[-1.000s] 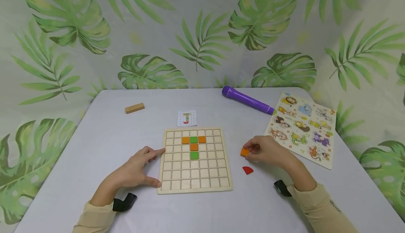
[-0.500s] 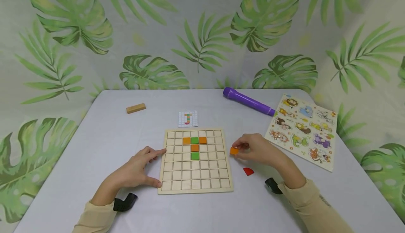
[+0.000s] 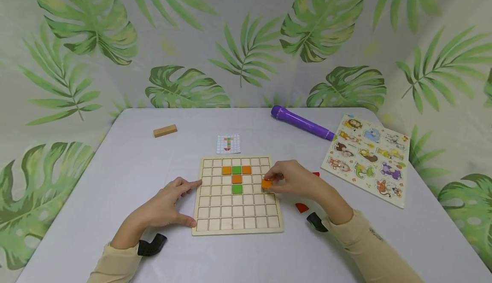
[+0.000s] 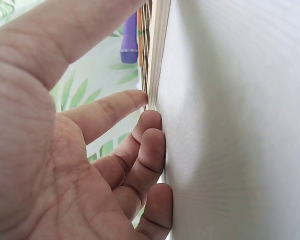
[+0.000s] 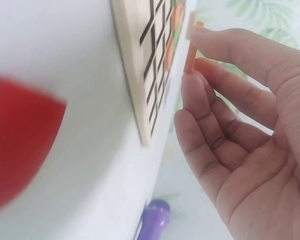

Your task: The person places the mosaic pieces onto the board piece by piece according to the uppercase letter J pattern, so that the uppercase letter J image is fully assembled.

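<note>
A wooden grid board point(image 3: 221, 222) lies flat on the white table. Several orange and green square tiles point(image 3: 236, 179) form a T shape in its upper cells. My right hand point(image 3: 301, 182) pinches an orange square tile point(image 3: 266, 184) over the board's right side; in the right wrist view the tile point(image 5: 191, 55) stands edge-on between thumb and fingers. At the board's left edge, my left hand point(image 3: 165, 204) touches with the index fingertip and the thumb, spread apart. The left wrist view shows its other fingertips point(image 4: 152, 150) low by the table.
A red quarter-circle tile point(image 3: 301, 207) lies right of the board, with another red piece point(image 3: 315, 173) partly behind the right hand. A small pattern card point(image 3: 221, 148) lies beyond the board. Farther out are a wooden block point(image 3: 165, 130), a purple microphone point(image 3: 301, 123) and an animal puzzle board point(image 3: 369, 157).
My right hand has carried the orange tile leftward from the table to over the board's right columns, uncovering part of a red piece. The left hand stays at the board's edge.
</note>
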A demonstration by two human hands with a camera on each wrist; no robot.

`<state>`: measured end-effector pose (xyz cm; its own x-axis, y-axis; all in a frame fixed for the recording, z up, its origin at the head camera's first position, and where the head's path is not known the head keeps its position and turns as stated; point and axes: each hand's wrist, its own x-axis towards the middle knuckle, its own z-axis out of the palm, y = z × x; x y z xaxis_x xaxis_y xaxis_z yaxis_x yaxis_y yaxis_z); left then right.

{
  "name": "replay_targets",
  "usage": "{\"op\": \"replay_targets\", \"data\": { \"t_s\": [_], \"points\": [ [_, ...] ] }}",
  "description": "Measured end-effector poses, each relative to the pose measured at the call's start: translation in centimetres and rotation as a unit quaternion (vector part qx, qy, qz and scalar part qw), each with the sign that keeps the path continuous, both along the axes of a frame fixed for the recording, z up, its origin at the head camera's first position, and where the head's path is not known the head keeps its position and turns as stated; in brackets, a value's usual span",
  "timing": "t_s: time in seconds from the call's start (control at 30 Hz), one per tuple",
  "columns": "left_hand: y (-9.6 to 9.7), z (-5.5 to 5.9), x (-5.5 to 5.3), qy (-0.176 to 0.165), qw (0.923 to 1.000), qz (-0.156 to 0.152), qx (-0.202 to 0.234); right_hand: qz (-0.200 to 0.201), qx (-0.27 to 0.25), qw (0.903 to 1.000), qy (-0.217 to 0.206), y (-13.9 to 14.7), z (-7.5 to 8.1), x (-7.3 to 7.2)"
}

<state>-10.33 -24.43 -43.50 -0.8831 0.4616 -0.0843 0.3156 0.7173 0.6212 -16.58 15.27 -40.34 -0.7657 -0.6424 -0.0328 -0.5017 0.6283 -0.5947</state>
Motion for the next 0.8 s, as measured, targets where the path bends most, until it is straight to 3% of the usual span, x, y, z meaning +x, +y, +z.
{"op": "replay_targets", "data": {
  "t_s": [0.57, 0.8],
  "points": [
    [0.0, 0.1, -0.1, 0.004, 1.0, -0.001, -0.001, 0.056, 0.01, 0.9983, -0.014, -4.8, 0.4, 0.1],
    [0.0, 0.0, -0.1, 0.005, 1.0, -0.001, 0.001, 0.05, 0.015, 0.998, -0.035, -6.1, 0.0, 0.3]
  ]
}}
